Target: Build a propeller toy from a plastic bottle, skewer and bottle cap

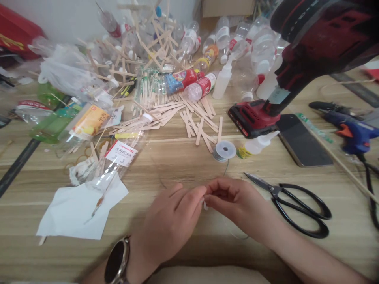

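My left hand (174, 221) and my right hand (241, 205) meet just above the table, fingertips pinched together. A small white piece (205, 205) pokes out at the right thumb tip; its kind is unclear. What the left fingers grip is hidden. Thin line (226, 167) runs from a spool (224, 151) down behind my right hand, and a loop of line (238, 236) shows below that hand. Black-handled scissors (287, 201) lie partly open to the right of it.
A red cordless drill (254, 116), a phone (304, 140), a small glue bottle (256, 146) and a glue gun (355, 130) occupy the right. Wooden sticks (168, 112) and plastic bottles (201, 88) crowd the back. White paper (74, 213) and a labelled bottle (121, 154) lie left.
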`<action>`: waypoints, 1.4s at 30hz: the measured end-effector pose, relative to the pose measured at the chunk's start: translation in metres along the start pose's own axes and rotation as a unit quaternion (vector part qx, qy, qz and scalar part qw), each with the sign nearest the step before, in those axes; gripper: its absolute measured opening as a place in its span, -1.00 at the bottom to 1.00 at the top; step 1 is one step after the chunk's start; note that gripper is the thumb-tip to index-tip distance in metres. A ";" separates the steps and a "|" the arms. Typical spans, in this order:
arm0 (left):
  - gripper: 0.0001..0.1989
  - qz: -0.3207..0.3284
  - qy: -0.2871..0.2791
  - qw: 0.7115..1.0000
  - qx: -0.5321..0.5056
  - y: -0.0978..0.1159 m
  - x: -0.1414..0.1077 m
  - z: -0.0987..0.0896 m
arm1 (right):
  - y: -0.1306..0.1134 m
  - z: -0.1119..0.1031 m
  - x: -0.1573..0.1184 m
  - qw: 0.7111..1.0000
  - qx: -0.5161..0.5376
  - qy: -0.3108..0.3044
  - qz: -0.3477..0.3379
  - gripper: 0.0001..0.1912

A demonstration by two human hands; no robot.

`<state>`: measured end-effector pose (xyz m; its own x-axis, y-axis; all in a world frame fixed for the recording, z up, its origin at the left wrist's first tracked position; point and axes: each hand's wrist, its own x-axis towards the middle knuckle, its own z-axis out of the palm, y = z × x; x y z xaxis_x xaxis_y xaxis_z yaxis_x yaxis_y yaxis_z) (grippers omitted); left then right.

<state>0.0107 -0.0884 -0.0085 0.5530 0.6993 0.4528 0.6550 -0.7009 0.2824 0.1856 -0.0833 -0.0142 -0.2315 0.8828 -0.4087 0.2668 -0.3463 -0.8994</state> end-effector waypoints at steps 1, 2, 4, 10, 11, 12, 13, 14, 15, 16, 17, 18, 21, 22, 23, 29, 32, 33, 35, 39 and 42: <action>-0.85 0.002 -0.010 1.000 -0.001 0.000 0.000 0.000 | 0.001 0.000 0.000 1.000 -0.020 0.004 -0.008 -0.89; -0.84 0.000 -0.021 1.000 -0.008 0.000 0.000 0.001 | 0.001 0.001 -0.001 0.999 -0.037 0.008 -0.017 -0.89; -0.81 -0.023 -0.050 0.998 -0.036 -0.002 0.000 0.001 | 0.001 0.001 -0.001 0.997 -0.066 0.013 -0.036 -0.89; -0.84 -0.215 -0.166 0.949 -0.163 -0.005 0.004 -0.002 | -0.001 -0.001 -0.002 0.989 -0.123 0.004 -0.081 -0.87; -0.85 -0.246 -0.181 0.934 -0.187 -0.005 0.005 -0.003 | -0.002 -0.001 -0.002 0.988 -0.127 0.003 -0.086 -0.87; -0.85 -0.272 -0.193 0.919 -0.211 -0.005 0.006 -0.003 | -0.002 -0.001 -0.002 0.988 -0.128 0.002 -0.089 -0.87; -0.86 -0.294 -0.201 0.905 -0.231 -0.006 0.007 -0.003 | -0.002 0.000 -0.002 0.988 -0.129 0.000 -0.091 -0.87; -0.86 -0.309 -0.206 0.895 -0.247 -0.006 0.007 -0.003 | -0.003 0.000 -0.002 0.987 -0.129 -0.002 -0.092 -0.87; -0.87 -0.322 -0.207 0.887 -0.258 -0.006 0.007 -0.003 | -0.002 0.001 -0.002 0.987 -0.129 -0.004 -0.094 -0.87; -0.87 -0.332 -0.208 0.881 -0.265 -0.006 0.008 -0.002 | -0.002 0.001 -0.002 0.987 -0.131 -0.003 -0.096 -0.86; -0.87 -0.341 -0.209 0.876 -0.271 -0.006 0.007 -0.002 | -0.002 0.002 -0.003 0.986 -0.133 -0.001 -0.101 -0.86; -0.88 -0.349 -0.211 0.870 -0.277 -0.006 0.007 -0.002 | -0.001 0.003 -0.003 0.985 -0.136 0.002 -0.106 -0.86; -0.88 -0.372 -0.226 0.846 -0.307 -0.006 0.008 -0.001 | 0.001 0.004 -0.004 0.983 -0.146 0.004 -0.109 -0.88; -0.87 -0.377 -0.232 0.838 -0.319 -0.007 0.009 -0.002 | 0.002 0.004 -0.004 0.983 -0.148 0.001 -0.104 -0.89; -0.86 -0.381 -0.237 0.830 -0.331 -0.008 0.009 -0.003 | 0.002 0.004 -0.004 0.984 -0.147 -0.004 -0.098 -0.90; -0.83 -0.396 -0.261 0.803 -0.362 -0.013 0.011 -0.006 | 0.000 0.000 -0.003 0.989 -0.133 -0.020 -0.068 -0.92; -0.85 -0.397 -0.260 0.803 -0.361 -0.014 0.010 -0.006 | -0.001 0.000 -0.004 0.989 -0.129 -0.031 -0.062 -0.92; -0.85 -0.394 -0.259 0.807 -0.356 -0.014 0.010 -0.005 | 0.000 0.000 -0.004 0.990 -0.126 -0.036 -0.060 -0.92; -0.84 -0.383 -0.260 0.813 -0.352 -0.015 0.011 -0.005 | 0.000 0.000 -0.003 0.990 -0.121 -0.042 -0.058 -0.92; -0.83 -0.362 -0.264 0.820 -0.355 -0.013 0.012 -0.007 | 0.000 0.000 -0.002 0.990 -0.123 -0.042 -0.057 -0.90; -0.83 -0.350 -0.260 0.828 -0.353 -0.012 0.013 -0.009 | 0.000 -0.001 -0.002 0.991 -0.115 -0.045 -0.054 -0.91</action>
<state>0.0050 -0.0724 0.0014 0.4322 0.8060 -0.4045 0.5455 0.1236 0.8289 0.1869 -0.0844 -0.0130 -0.3505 0.8748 -0.3344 0.4398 -0.1615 -0.8835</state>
